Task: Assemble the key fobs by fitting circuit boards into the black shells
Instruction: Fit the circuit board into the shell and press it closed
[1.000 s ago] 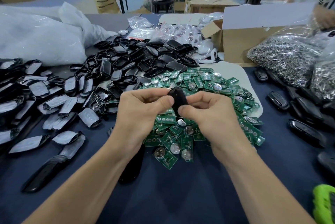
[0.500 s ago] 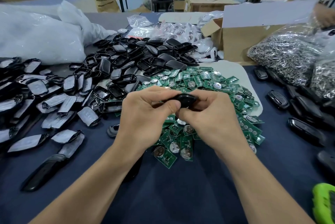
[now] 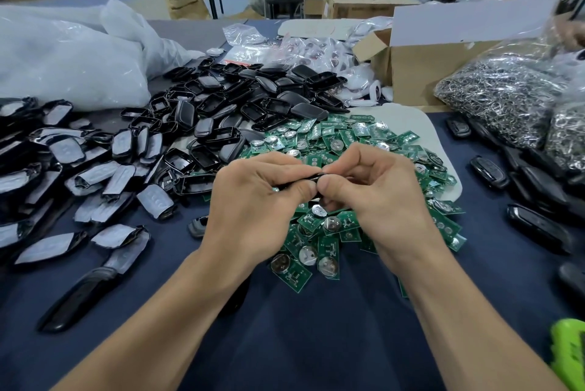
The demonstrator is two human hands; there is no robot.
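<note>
Both hands meet over the near edge of the boards [image 3: 348, 140], a heap of green circuit boards with round silver cells that lies mid-table. The left hand [image 3: 253, 200] and the right hand [image 3: 383, 194] hold one black fob [image 3: 311, 177] between them, above the heap and clear of the table [image 3: 300, 333]. Only a thin dark edge of the fob shows between the thumbs. On each hand the fingers are curled and clamped on it, with the thumbs on the near side, tip to tip, and the forefingers bent over the top. Whether the fob's halves are fully closed cannot be told.

Far and left of the boards lies a pile of bare black shells [image 3: 240, 99], touching the heap's far left edge. Further left are wrapped shells [image 3: 63, 150], each in a pale sleeve, and one long black piece [image 3: 76, 302] lies near left on the blue cloth. A white plastic bag [image 3: 69, 55] sits at far left. At far right stands an open cardboard box [image 3: 421, 74], and just right of it a clear bag of metal rings [image 3: 500, 106]. Black fobs [image 3: 538, 226] lie along the right edge. A bright green object [image 3: 569, 356] shows at the near right corner. Another person's hand [image 3: 569, 34] is at the bag of rings, far right.
</note>
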